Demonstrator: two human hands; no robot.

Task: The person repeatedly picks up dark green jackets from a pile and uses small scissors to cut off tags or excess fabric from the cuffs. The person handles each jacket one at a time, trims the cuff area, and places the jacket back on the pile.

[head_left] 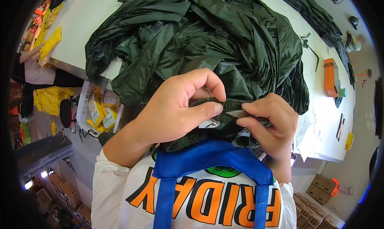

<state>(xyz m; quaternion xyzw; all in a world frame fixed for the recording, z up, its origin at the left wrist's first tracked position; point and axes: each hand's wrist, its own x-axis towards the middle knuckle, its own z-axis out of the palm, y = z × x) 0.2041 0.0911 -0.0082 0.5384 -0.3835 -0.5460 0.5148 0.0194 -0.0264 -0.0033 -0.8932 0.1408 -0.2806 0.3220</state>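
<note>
A large heap of dark green, shiny thin fabric [240, 37] spreads over the white table and hangs down toward me. Close to my chest, my left hand [182, 105] pinches the gathered, elasticated edge [229, 106] of this fabric between thumb and fingers. A small white label [209, 124] shows just below the left thumb. Facing it, my right hand [272, 119] is closed on a small, flat, silvery pointed piece [237, 114], its tip toward the left and touching or nearly touching the gathered edge. Whether it is a blade or a tag cannot be made out.
The white table [78, 23] carries an orange box [330, 78] on the right and more dark green fabric [316, 19] at the far right. Left of me stands a white basket [85, 111] with yellow packets. A person [42, 69] handles yellow fabric at the far left.
</note>
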